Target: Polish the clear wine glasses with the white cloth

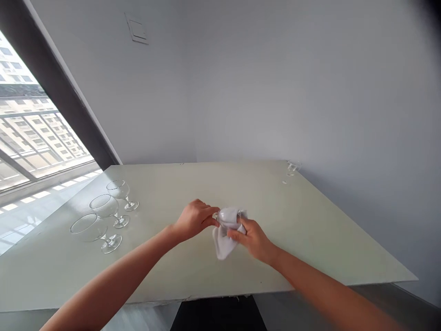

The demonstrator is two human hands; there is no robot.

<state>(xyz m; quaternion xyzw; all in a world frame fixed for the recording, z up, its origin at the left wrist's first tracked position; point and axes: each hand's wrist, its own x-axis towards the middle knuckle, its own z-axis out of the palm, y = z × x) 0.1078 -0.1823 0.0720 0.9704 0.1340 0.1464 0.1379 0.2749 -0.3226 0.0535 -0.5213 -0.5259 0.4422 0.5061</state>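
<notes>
My left hand (197, 219) is closed on the stem end of a clear stemmed glass (228, 214), which lies sideways above the middle of the table. A white cloth (224, 246) is bunched at the bowl and mouth of this glass, with one corner hanging down. My right hand (254, 239) grips the cloth at the glass's rim, its thumb in front; some of its fingers are hidden by cloth and glass. The foot of the glass is mostly covered by my left fingers.
On the left of the pale table (330, 248) stand three stemmed glasses in a row: a near one (94, 232), a middle one (109, 211) and a far one (122, 193). Another small clear glass (292, 168) is near the back right corner. Walls border the far side.
</notes>
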